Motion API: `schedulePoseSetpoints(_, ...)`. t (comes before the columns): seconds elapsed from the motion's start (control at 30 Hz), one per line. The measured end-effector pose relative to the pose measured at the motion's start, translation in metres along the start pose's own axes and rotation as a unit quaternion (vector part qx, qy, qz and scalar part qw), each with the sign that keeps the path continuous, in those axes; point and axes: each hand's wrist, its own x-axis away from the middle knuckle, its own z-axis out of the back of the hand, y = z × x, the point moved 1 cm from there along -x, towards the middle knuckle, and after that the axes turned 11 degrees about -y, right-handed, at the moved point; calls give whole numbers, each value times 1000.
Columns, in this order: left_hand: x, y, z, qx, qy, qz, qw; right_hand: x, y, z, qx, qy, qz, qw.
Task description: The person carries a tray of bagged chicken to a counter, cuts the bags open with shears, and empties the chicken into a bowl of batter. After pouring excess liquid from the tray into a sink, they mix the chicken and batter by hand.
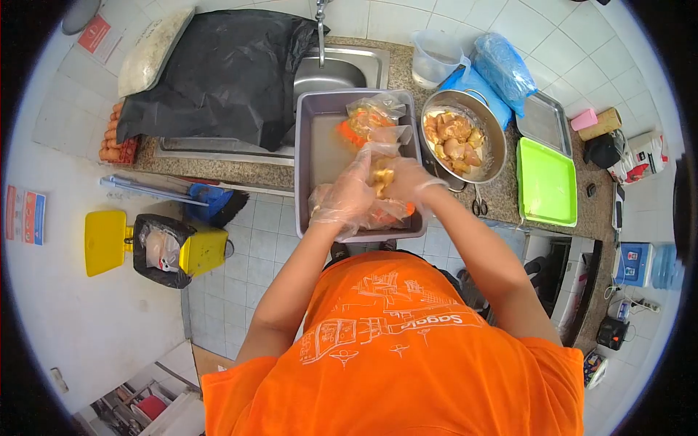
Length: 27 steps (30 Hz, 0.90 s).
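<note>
Bagged so far: one knotted-looking clear plastic bag of orange and green pieces [366, 122] lies at the far end of the tub; another clear bag with orange contents [389, 213] lies at the near end, under the hands.
Between the hands: glossy yellow-brown pieces [382, 178] at a loose clear plastic film [390, 136]; this portion looks unfinished.
Left in the pot: many pale, yellow-coated meat chunks [456, 138], so a good share seems unportioned.
Left hand [345, 198]: thin clear glove, fingers partly curled against the film; their exact opening and grip I cannot tell.
Right hand [408, 179]: gloved too, fingers bent beside the yellow-brown pieces; whether they grip any is hidden.
Grey-purple plastic tub [300, 149]: under both hands, at the front edge of the speckled counter [596, 207].
Round steel pot [503, 149]: just right of the tub.
</note>
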Motion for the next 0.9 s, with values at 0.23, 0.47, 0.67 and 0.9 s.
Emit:
schedulePoseSetpoints(0.23,-16,-22,-6,-12,-42,36,998,12,13,32,-313,12,-25,949)
schedulePoseSetpoints(0.47,-15,-41,-7,113,-12,-50,992,54,22,80,-484,58,57,871)
schedulePoseSetpoints(0.67,6,-27,24,202,21,-75,976,87,81,145,-384,200,26,901)
schedulePoseSetpoints(0.9,109,-35,120,352,129,-64,925,48,116,102,47,99,-105,988)
